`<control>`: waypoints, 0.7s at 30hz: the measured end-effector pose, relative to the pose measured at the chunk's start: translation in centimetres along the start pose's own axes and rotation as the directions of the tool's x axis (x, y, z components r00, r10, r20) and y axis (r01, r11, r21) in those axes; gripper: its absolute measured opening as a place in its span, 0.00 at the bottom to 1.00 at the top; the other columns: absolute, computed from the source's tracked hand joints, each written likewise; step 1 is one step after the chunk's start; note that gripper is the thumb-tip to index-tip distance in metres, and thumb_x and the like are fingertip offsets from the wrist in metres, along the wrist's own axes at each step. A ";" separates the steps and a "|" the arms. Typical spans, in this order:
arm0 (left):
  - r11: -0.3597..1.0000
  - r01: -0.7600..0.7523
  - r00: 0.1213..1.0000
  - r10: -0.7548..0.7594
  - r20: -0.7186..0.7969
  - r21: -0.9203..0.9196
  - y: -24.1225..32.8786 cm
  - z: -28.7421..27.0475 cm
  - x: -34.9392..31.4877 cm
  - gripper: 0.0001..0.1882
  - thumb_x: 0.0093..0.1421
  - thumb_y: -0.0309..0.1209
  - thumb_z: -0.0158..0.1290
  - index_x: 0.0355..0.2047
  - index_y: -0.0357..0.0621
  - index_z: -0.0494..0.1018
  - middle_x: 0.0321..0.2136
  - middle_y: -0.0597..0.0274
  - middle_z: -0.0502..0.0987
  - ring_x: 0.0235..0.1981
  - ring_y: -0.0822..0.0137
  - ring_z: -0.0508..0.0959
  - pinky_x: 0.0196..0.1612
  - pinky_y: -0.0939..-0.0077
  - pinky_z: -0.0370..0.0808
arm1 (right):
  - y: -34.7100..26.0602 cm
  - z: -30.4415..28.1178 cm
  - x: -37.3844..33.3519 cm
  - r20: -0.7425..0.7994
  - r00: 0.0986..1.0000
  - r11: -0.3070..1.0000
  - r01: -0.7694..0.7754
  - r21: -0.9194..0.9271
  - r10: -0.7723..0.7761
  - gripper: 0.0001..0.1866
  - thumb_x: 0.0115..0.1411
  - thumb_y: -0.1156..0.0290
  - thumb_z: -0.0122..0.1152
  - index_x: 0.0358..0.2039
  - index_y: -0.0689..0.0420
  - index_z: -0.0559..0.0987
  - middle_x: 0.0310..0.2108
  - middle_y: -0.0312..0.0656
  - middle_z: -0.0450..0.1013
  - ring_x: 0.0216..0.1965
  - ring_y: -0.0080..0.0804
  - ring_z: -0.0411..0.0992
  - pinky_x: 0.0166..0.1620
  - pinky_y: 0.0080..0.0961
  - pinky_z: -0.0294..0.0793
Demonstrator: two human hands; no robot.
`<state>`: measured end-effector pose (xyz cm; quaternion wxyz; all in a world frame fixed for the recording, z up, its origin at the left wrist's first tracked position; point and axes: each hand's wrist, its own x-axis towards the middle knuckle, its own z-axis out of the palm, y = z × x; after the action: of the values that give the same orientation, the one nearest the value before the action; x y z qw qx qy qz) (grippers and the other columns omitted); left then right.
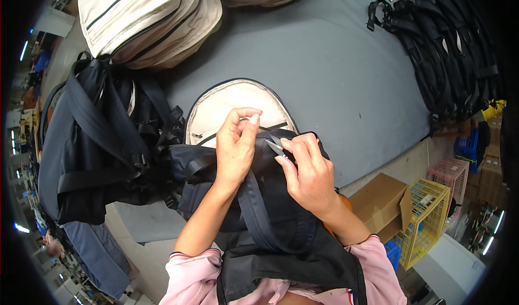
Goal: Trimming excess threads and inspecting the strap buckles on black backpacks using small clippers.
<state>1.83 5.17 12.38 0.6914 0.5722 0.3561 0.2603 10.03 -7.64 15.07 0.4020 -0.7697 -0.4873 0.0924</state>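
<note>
We see an open dark backpack, the grey surface extending beyond it. Above the backpack, our right hand pinches thread snips; our left hand has thumb and forefinger nearly meeting, whether on anything we cannot tell. Left of the backpack: black backpacks.

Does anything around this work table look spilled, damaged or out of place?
Nothing looks spilled or plainly damaged. One small thing stands out: a dark mark on the mostly plain grey table cover, right of the open backpack. I can't tell whether it's a stain or a nick.
</note>
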 end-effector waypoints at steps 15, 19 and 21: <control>0.927 0.345 0.938 -0.335 0.087 -0.146 0.7 -0.3 0.6 0.07 0.62 0.27 0.51 0.40 0.40 0.72 0.23 0.73 0.71 0.24 0.85 0.66 0.28 0.91 0.61 | 1.8 0.3 -0.9 -0.066 0.996 0.965 -0.040 0.260 0.059 0.11 0.51 0.77 0.62 0.37 0.63 0.76 0.28 0.43 0.68 0.22 0.31 0.71 0.25 0.24 0.71; 0.942 0.304 0.953 -0.301 0.045 -0.142 0.5 -0.1 0.6 0.07 0.62 0.27 0.51 0.40 0.40 0.71 0.22 0.73 0.71 0.22 0.85 0.65 0.27 0.91 0.61 | 1.4 0.5 -0.7 -0.070 0.997 0.995 0.043 0.085 -0.037 0.14 0.48 0.76 0.64 0.37 0.61 0.76 0.28 0.43 0.68 0.23 0.38 0.72 0.26 0.27 0.71; 0.947 0.293 0.956 -0.288 0.060 -0.132 0.2 -0.3 0.6 0.07 0.61 0.28 0.52 0.39 0.41 0.72 0.23 0.73 0.72 0.24 0.85 0.66 0.29 0.91 0.62 | 1.3 0.4 -0.3 -0.081 0.990 0.993 0.116 0.013 -0.115 0.15 0.45 0.80 0.65 0.37 0.61 0.76 0.28 0.43 0.69 0.23 0.35 0.72 0.24 0.25 0.71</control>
<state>1.94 5.86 12.46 0.7673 0.4689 0.4038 0.1684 10.59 -7.97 13.80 0.4328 -0.7396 -0.5138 0.0423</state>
